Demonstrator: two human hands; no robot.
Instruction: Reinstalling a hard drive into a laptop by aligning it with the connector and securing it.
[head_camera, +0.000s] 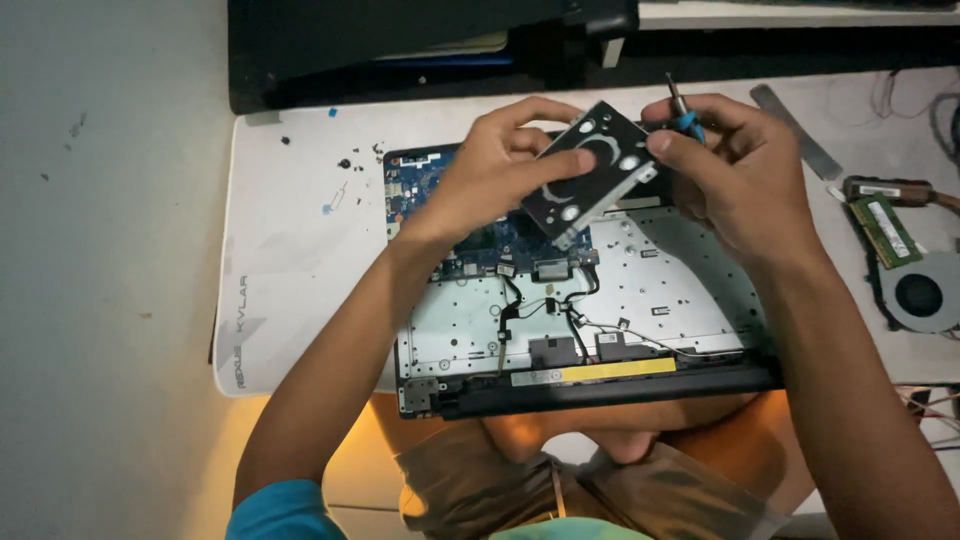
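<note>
pinching the black drive caddy (590, 175) between my left hand (490, 180) and right hand (730, 170) above the open laptop (650, 300), i also clench a blue screwdriver (685, 115) whose tip could slip and gouge the board.

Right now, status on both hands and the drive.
Left hand grips hard drive, raised over open laptop. Right hand holds its edge plus screwdriver. Nothing in the way.
</note>
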